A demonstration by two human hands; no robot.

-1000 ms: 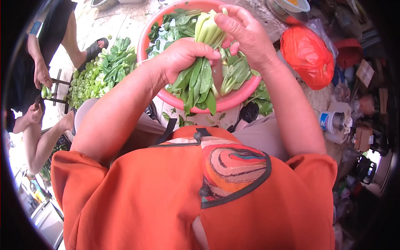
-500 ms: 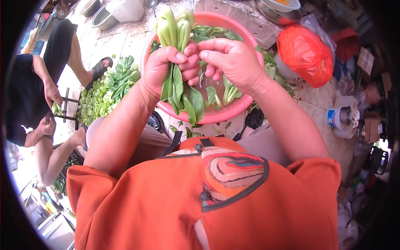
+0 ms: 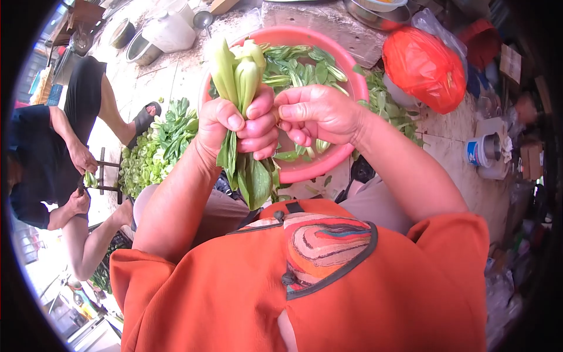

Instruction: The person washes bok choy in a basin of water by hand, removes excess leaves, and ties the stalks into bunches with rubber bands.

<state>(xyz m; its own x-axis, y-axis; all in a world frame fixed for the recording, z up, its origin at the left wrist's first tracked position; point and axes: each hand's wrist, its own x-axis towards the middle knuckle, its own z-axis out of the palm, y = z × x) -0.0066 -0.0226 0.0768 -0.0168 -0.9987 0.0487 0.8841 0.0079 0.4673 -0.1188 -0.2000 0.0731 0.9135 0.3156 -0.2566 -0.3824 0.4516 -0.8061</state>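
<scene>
The left hand [image 3: 252,127] clenched greens [image 3: 246,81] stems-up, the right hand [image 3: 321,114] curled just beside, its grasp impossible to tell.

The leafy bunch [image 3: 246,82] is pale green at twelve o'clock, dark green at six. The tub [image 3: 308,170] is pink.

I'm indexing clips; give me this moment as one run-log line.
left hand: gripping bunch of greens | right hand: close beside left, grip unclear | pink basin: loose greens inside
</scene>
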